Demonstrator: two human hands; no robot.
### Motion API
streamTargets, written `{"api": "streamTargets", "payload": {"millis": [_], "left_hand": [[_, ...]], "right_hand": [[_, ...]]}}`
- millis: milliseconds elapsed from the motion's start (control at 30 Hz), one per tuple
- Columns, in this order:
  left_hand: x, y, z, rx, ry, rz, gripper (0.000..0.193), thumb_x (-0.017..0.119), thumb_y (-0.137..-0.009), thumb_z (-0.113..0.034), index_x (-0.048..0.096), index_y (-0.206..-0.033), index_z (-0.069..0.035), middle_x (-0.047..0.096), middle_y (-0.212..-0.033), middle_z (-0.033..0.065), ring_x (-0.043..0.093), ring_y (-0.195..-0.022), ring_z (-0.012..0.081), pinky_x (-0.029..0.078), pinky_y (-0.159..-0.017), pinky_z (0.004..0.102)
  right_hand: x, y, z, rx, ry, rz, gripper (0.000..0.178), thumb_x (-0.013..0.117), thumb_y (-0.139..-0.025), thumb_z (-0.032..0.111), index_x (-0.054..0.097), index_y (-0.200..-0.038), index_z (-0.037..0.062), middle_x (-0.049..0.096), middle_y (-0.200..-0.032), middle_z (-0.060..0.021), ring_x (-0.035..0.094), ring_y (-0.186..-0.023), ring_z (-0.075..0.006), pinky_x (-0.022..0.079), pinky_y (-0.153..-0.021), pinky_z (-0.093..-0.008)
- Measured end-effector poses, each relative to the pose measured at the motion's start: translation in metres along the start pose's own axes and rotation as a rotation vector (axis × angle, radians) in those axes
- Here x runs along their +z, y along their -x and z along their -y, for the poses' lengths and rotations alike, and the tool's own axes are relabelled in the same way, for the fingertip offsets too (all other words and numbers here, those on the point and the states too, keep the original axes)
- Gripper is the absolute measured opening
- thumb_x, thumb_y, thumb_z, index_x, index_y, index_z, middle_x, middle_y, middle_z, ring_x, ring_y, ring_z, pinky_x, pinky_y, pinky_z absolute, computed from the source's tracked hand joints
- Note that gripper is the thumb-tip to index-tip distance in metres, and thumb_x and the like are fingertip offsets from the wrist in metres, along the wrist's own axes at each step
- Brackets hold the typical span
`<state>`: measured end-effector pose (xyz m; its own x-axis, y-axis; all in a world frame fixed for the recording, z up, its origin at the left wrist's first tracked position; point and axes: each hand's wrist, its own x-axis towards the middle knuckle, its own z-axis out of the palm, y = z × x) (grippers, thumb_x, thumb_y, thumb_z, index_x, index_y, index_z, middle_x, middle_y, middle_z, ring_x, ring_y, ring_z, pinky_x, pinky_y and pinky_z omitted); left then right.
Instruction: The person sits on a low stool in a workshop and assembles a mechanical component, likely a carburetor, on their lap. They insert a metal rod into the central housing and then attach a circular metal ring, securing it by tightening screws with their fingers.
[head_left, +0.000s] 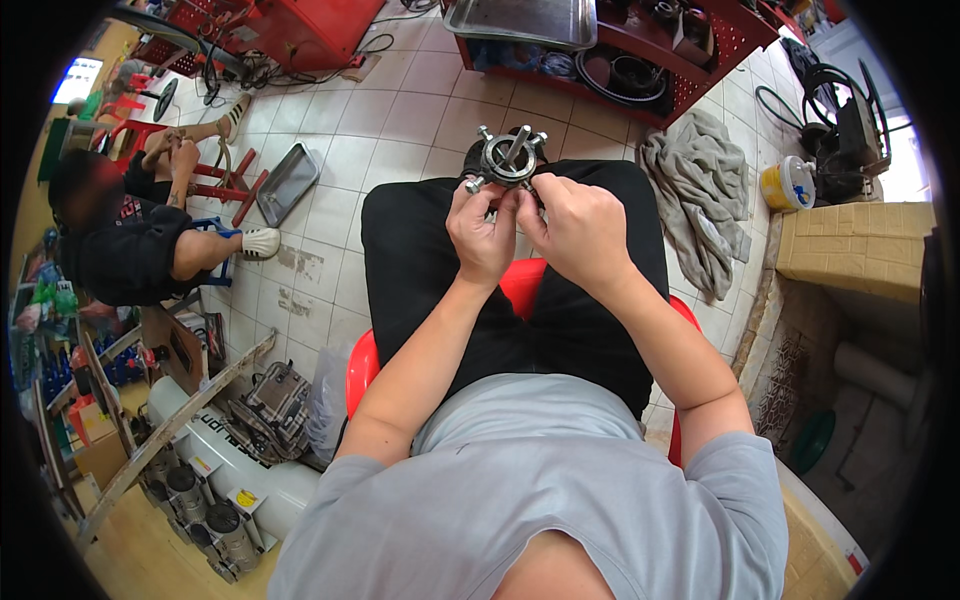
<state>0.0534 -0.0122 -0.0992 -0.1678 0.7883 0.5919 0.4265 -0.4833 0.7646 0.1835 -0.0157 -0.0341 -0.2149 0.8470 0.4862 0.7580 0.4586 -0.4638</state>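
Observation:
A round metal ring with bolts (509, 180) is held up over the gap between my knees. Several bolts stick out around its rim, and a grey rod slants up through its middle. My left hand (482, 237) is closed on the ring's lower left side, close to a bolt head. At its lower right edge, the fingers of my right hand (582, 227) are bent and pinched. Both sets of fingertips nearly meet under the ring. What lies between the right fingertips is mostly hidden.
I sit on a red plastic chair (362, 366). Ahead stands a red tool cart (690, 95) with a metal tray (530, 25). A grey cloth (697, 190) lies right on the tiles. Leftward are another seated person (130, 240), a metal pan (288, 184) and a white tank (235, 455).

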Motion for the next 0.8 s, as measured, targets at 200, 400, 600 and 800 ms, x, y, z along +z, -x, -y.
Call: {"api": "streamTargets", "payload": {"millis": [200, 400, 600, 800], "left_hand": [[-0.002, -0.003, -0.004, -0.056, 0.024, -0.004, 0.007, 0.07, -0.082, -0.002, 0.065, -0.085, 0.001, 0.064, -0.083, 0.0114, 0.062, -0.07, 0.0224, 0.049, -0.063, 0.0314], [0.006, 0.004, 0.01, -0.218, 0.174, -0.11, 0.012, 0.07, -0.085, -0.007, 0.062, -0.083, 0.002, 0.063, -0.082, 0.01, 0.059, -0.068, 0.0188, 0.046, -0.063, 0.0275], [0.006, 0.001, 0.012, -0.337, 0.326, -0.122, 0.018, 0.071, -0.088, -0.013, 0.062, -0.083, 0.002, 0.058, -0.08, 0.0032, 0.047, -0.062, 0.0082, 0.039, -0.056, 0.0233], [0.008, 0.005, 0.023, -0.389, 0.402, -0.132, 0.017, 0.071, -0.088, -0.013, 0.063, -0.085, 0.002, 0.059, -0.082, 0.002, 0.046, -0.061, 0.0069, 0.039, -0.055, 0.0225]], "right_hand": [[-0.01, -0.003, 0.004, 0.269, -0.328, 0.103, 0.025, 0.067, -0.085, 0.026, 0.061, -0.09, 0.0022, 0.05, -0.054, -0.0042, 0.049, -0.043, -0.0175, 0.038, -0.044, -0.0308], [0.01, 0.007, -0.008, 0.363, -0.7, 0.197, 0.035, 0.073, -0.082, 0.025, 0.06, -0.105, 0.0022, 0.042, -0.053, 0.0006, 0.037, -0.047, -0.0073, 0.031, -0.046, -0.0257], [0.013, 0.007, -0.001, 0.346, -0.804, 0.085, 0.029, 0.073, -0.082, 0.025, 0.066, -0.098, 0.0017, 0.042, -0.051, 0.0005, 0.038, -0.046, -0.0076, 0.034, -0.047, -0.0268], [0.012, 0.008, -0.007, 0.368, -0.798, 0.25, 0.056, 0.073, -0.082, 0.018, 0.049, -0.131, 0.0057, 0.046, -0.059, 0.0009, 0.042, -0.052, -0.0071, 0.036, -0.05, -0.0245]]}}
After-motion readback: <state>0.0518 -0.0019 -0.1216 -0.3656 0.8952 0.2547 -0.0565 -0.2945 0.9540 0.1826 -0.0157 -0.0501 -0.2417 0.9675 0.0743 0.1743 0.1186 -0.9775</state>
